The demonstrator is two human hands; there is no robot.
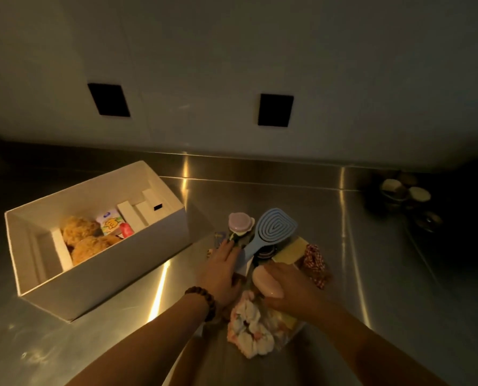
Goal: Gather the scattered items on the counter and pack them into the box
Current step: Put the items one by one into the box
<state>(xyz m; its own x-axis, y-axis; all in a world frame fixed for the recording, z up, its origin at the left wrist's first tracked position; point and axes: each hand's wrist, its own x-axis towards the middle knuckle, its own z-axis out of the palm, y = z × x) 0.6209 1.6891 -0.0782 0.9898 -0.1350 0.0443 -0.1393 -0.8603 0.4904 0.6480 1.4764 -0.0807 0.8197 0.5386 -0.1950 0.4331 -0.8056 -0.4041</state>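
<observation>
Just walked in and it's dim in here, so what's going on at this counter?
A person is packing loose items into a white box on a steel counter. The right hand holds a pink oval object; the left hand rests flat on the pile beside a blue hairbrush. A plush toy and small packets already lie in the box.

Stainless steel counter (301, 196) is carrying a white open box (115, 277) at left. Near centre, a cluster is lying on it: blue hairbrush (274, 228), red checked cloth (314, 263), pale scrunchie (250, 332). Small bowls (406, 190) are sitting far right.
</observation>
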